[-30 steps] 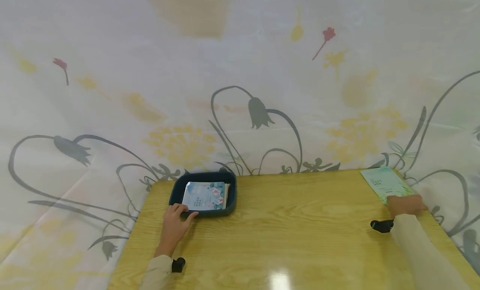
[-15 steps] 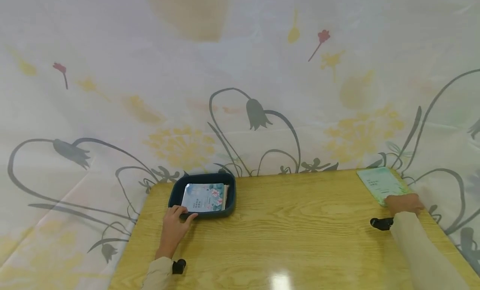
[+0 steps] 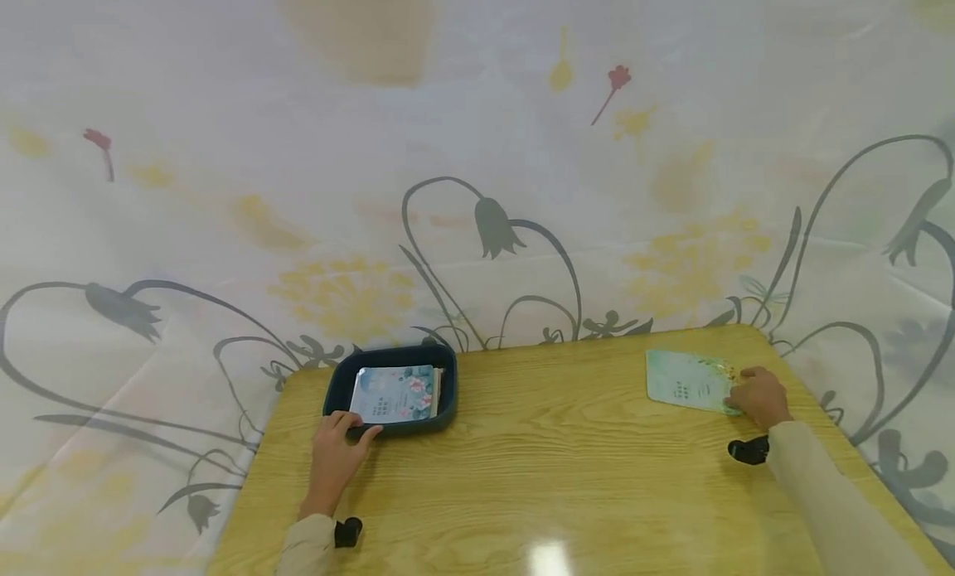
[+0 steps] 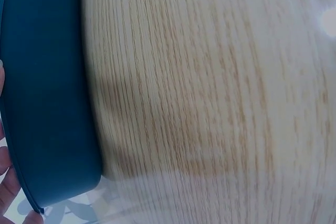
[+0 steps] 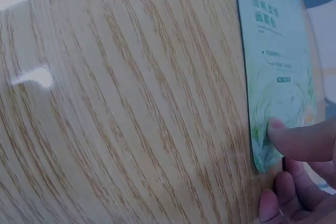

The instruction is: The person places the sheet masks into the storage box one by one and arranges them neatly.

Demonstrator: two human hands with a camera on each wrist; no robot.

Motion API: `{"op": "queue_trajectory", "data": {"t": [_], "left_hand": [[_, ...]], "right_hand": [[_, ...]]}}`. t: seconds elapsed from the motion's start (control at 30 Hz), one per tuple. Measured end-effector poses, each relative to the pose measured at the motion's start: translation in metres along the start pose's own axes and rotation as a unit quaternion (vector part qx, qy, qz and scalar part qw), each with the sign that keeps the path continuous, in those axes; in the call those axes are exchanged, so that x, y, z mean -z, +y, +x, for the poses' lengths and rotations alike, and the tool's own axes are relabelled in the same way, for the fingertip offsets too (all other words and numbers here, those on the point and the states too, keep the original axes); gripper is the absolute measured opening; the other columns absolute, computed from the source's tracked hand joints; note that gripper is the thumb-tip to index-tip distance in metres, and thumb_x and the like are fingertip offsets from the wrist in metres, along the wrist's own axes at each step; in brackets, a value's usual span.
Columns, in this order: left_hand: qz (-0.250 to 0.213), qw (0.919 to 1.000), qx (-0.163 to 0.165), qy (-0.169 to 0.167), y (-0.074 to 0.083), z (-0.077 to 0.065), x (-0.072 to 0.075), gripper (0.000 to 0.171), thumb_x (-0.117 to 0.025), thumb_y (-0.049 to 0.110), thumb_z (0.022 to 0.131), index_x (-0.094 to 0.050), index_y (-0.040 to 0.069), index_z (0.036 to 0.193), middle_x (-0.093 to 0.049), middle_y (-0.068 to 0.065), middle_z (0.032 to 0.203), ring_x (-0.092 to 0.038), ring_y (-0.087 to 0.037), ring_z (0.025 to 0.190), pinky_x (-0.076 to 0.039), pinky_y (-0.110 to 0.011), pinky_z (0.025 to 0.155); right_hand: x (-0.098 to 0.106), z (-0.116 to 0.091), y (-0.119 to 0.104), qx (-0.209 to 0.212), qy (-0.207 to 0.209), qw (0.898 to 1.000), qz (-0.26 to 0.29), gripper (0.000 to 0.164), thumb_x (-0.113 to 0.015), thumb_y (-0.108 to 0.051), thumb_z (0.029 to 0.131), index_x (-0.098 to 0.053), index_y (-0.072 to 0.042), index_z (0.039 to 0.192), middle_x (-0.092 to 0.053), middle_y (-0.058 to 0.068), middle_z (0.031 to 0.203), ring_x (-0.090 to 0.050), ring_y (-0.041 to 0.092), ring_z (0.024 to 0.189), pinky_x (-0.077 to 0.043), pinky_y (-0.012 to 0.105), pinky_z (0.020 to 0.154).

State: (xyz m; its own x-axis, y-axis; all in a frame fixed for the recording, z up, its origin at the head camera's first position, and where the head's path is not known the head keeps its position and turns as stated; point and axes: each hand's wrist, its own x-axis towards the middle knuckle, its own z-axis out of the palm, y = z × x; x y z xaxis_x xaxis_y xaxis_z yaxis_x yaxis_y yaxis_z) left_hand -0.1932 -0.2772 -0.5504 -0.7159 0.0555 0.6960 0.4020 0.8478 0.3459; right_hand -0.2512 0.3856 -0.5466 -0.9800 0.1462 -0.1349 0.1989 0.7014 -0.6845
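Note:
In the head view my right hand [image 3: 759, 396] pinches a pale green sheet mask packet [image 3: 682, 379] by its right end. The right wrist view shows the thumb on the printed face of the packet [image 5: 278, 61], with fingers curled underneath. My left hand [image 3: 336, 453] holds the near left rim of a dark blue basket [image 3: 448, 394]. Inside it lies a stack of packets, the top one [image 3: 388, 394] light blue with pink flowers. In the left wrist view, fingertips show along the rim beside the wall of the basket [image 4: 47, 87].
Both hands are over a yellow wood-grain table [image 3: 552, 443]. Behind its back edge hangs a pale curtain [image 3: 336, 186] printed with flowers. The basket is near the back left corner of the table.
The right hand has moved left with the sheet mask packet, which has turned so its printed end points left. The left hand stays on the basket rim. The view has shifted slightly.

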Motion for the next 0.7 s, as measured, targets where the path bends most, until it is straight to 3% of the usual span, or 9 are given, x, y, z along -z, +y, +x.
{"op": "queue_trajectory", "data": {"t": [0.1, 0.27, 0.33, 0.43, 0.5, 0.57, 0.7], "left_hand": [[0.001, 1.0000, 0.004, -0.002, 0.002, 0.001, 0.000, 0.033, -0.089, 0.009, 0.060, -0.060, 0.001, 0.074, -0.055, -0.012, 0.077, -0.048, -0.027, 0.072, -0.041, -0.043, 0.067], [0.002, 0.9999, 0.014, -0.005, 0.003, 0.000, 0.000, 0.034, -0.089, 0.011, 0.061, -0.060, 0.001, 0.074, -0.054, -0.012, 0.077, -0.048, -0.026, 0.071, -0.041, -0.043, 0.067], [0.003, 0.9999, 0.012, -0.006, 0.003, -0.001, 0.000, 0.034, -0.089, 0.011, 0.061, -0.060, 0.002, 0.074, -0.054, -0.012, 0.077, -0.047, -0.026, 0.071, -0.041, -0.043, 0.067], [0.004, 0.9999, 0.012, -0.003, 0.001, -0.001, 0.000, 0.034, -0.089, 0.011, 0.061, -0.059, 0.003, 0.075, -0.054, -0.011, 0.078, -0.047, -0.025, 0.072, -0.041, -0.042, 0.067], [0.004, 0.9999, 0.012, -0.003, 0.001, -0.002, 0.000, 0.034, -0.089, 0.011, 0.060, -0.059, 0.004, 0.075, -0.054, -0.010, 0.078, -0.047, -0.024, 0.072, -0.041, -0.042, 0.067], [0.006, 0.9999, 0.012, -0.001, 0.000, -0.002, 0.000, 0.034, -0.089, 0.011, 0.060, -0.060, 0.004, 0.075, -0.054, -0.009, 0.078, -0.047, -0.023, 0.072, -0.041, -0.042, 0.067], [0.008, 0.9999, 0.014, -0.002, 0.000, 0.000, -0.001, 0.033, -0.089, 0.012, 0.061, -0.060, 0.004, 0.075, -0.054, -0.008, 0.078, -0.047, -0.024, 0.072, -0.042, -0.042, 0.067]], "right_hand": [[-0.003, 0.000, 0.000, 0.012, -0.003, 1.000, 0.009, 0.048, -0.055, -0.007, 0.083, -0.041, 0.025, 0.116, -0.046, 0.044, 0.112, -0.049, 0.054, 0.093, -0.042, 0.057, 0.077], [-0.007, -0.010, -0.008, 0.030, -0.026, 0.999, 0.029, 0.034, -0.048, -0.006, 0.084, -0.046, 0.019, 0.106, -0.058, 0.029, 0.088, -0.059, 0.032, 0.069, -0.049, 0.043, 0.061], [-0.008, -0.013, -0.012, 0.027, -0.060, 0.994, 0.085, 0.037, -0.047, -0.003, 0.086, -0.040, 0.021, 0.113, -0.056, 0.030, 0.092, -0.059, 0.026, 0.068, -0.052, 0.040, 0.061], [-0.009, -0.012, -0.012, 0.020, -0.119, 0.977, 0.178, 0.045, -0.047, 0.001, 0.086, -0.033, 0.022, 0.124, -0.046, 0.038, 0.112, -0.060, 0.023, 0.069, -0.054, 0.038, 0.065], [-0.009, -0.010, -0.010, 0.019, -0.152, 0.966, 0.210, 0.049, -0.050, 0.002, 0.087, -0.033, 0.021, 0.129, -0.037, 0.040, 0.125, -0.058, 0.022, 0.070, -0.054, 0.037, 0.068], [-0.007, -0.009, -0.011, 0.012, -0.167, 0.963, 0.210, 0.049, -0.053, 0.000, 0.087, -0.039, 0.017, 0.131, -0.041, 0.035, 0.127, -0.051, 0.018, 0.061, -0.052, 0.036, 0.065], [-0.007, -0.010, -0.018, 0.014, -0.155, 0.964, 0.214, 0.043, -0.059, -0.004, 0.088, -0.050, 0.015, 0.126, -0.064, 0.011, 0.101, -0.031, 0.014, 0.049, -0.044, 0.034, 0.056]]}}
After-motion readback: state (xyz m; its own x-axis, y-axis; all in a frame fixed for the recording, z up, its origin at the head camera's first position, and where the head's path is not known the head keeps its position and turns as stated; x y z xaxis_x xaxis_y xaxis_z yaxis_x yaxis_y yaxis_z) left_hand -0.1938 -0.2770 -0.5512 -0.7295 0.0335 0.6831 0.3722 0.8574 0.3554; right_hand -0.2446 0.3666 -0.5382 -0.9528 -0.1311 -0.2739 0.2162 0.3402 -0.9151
